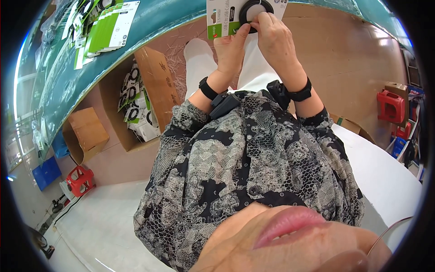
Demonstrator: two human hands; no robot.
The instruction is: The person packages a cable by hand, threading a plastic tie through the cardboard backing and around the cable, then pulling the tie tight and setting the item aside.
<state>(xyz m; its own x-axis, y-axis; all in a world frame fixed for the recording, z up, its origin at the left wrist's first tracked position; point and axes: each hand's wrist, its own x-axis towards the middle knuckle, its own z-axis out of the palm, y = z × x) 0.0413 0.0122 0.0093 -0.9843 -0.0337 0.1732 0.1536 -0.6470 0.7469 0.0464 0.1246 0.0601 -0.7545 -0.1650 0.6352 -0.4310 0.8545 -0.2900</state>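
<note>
At the top edge I hold a white and green packaging card (222, 20) with a coiled black cable (257, 9) on its front. My left hand (231, 47) grips the card's lower edge, its thumb on the front beside the coil. My right hand (274, 37) is closed, fingertips pinched against the lower part of the coil. Whatever lies between those fingertips is too small to make out. The top of the card runs out of view.
On the teal table (167, 22) at the upper left lies a fanned stack of green and white cards (106, 34). Below it, an open cardboard box (108, 109) holds several carded cables (136, 102). A smaller box (88, 131) and a red stool (80, 180) stand further left.
</note>
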